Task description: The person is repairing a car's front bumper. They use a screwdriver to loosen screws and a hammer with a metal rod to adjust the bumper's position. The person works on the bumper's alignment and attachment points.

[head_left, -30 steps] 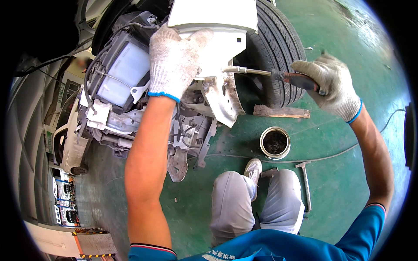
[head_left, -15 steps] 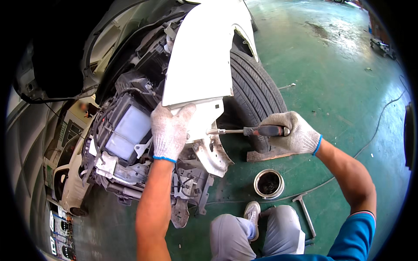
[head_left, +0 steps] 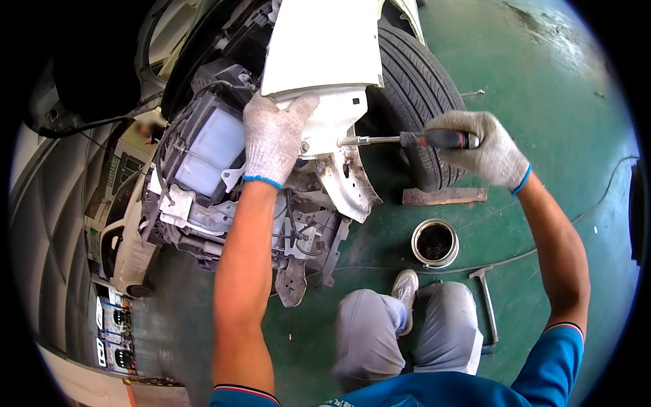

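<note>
Right hand [head_left: 480, 148] clamped round driver [head_left: 409, 139], centre right; my left hand [head_left: 274, 139] against fender [head_left: 324, 51], upper centre, grip hidden, can't tell. If I tilt driver, tip [head_left: 347, 141] might slip.

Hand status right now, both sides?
Left hand: against the white panel at its lower edge; fingers partly hidden, grip can't be told.
Right hand: closed, holding a long-shafted driver by its handle.
</note>
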A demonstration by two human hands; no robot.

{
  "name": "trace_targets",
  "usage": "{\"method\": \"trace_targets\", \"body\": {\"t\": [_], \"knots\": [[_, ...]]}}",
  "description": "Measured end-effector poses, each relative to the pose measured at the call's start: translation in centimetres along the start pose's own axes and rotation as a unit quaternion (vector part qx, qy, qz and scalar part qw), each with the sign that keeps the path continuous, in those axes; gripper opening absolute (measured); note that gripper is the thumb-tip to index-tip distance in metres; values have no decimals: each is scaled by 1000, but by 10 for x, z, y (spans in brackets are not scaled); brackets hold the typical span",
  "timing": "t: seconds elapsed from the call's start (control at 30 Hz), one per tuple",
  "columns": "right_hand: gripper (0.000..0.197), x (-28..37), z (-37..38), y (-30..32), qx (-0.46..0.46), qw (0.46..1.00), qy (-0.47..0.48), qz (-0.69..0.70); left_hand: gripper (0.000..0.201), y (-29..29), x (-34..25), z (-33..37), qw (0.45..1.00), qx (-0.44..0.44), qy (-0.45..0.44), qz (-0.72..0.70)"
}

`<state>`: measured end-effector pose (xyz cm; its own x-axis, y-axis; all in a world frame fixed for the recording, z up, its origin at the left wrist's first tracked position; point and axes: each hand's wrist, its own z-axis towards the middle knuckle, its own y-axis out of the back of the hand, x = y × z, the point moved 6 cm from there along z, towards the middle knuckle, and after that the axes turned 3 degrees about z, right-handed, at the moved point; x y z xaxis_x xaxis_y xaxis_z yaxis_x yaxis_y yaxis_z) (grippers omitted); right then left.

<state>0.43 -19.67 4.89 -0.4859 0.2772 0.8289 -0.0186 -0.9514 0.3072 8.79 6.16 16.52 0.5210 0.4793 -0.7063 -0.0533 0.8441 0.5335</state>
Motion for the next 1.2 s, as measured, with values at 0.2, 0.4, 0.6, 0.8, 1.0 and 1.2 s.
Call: {"method": "trace_targets", "body": {"t": [0.2,0.4,0.6,0.8,1.0,1.2], "knots": [[45,-53,-84,50,-200,972,-72,98,52,13,1,3,986,138,-40,-85],[55,-237,-300,-25,-401,795,-332,312,73,24,21,-25,943,161,-158,-243],[31,-382,-506,-116,-517,578,-500,386,52,18,59,-43,987,95,-63,-110],[19,-440,-577,-95,-552,480,-598,328,66,24,36,-17,946,132,-192,-227],[26,-430,-585,-94,-542,446,-668,247,63,33,32,-16,893,71,-30,-443],[25,-414,-555,-98,-483,532,-664,206,49,32,20,-25,952,108,-119,-259]]}}
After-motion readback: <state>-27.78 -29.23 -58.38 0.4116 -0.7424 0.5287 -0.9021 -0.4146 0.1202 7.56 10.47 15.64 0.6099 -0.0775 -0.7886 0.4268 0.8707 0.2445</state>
